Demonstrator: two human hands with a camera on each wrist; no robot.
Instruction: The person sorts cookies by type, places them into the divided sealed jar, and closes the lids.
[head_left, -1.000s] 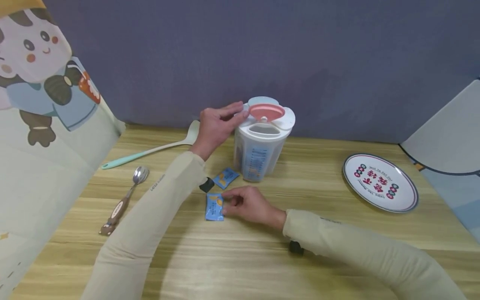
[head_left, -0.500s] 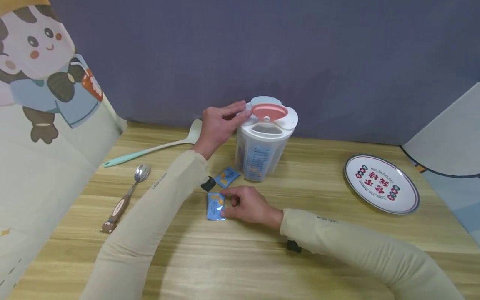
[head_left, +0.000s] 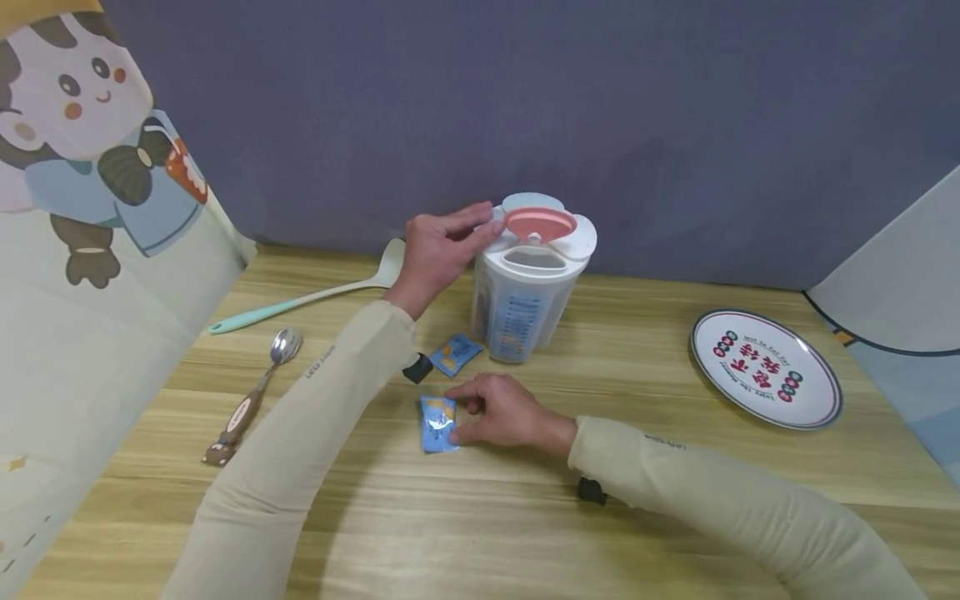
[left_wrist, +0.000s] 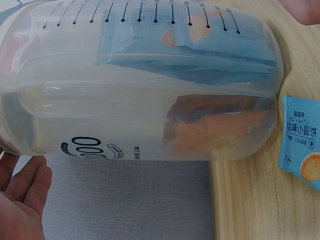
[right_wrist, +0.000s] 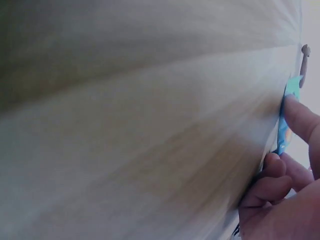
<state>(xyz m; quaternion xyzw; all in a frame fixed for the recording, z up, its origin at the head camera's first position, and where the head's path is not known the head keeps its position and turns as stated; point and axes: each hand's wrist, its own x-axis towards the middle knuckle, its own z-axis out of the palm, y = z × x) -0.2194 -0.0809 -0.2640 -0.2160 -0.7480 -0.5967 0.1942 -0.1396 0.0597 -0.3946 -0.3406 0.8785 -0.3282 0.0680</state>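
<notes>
My left hand (head_left: 438, 254) rests its fingers on the left edge of the white lid of a clear storage container (head_left: 517, 312). Pink and pale blue flaps top that lid, and blue and orange packets show through the wall in the left wrist view. My right hand (head_left: 508, 412) pinches the right edge of a blue biscuit packet (head_left: 437, 425) at the table, thumb at the lower corner and index finger at the upper. A second blue biscuit packet (head_left: 455, 355) lies flat by the container's base, near my left wrist.
A white ladle-like utensil with a mint handle (head_left: 262, 315) lies at the back left. In front of it is a metal spoon (head_left: 255, 392) with a brown bear handle. A round white plate (head_left: 765, 367) with red characters sits at the right. A dark blue-grey wall (head_left: 675, 150) rises behind.
The packet at my right hand has shifted slightly toward the table's front and turned a little, and the right hand moved slightly with it. My left hand stays on the lid.
</notes>
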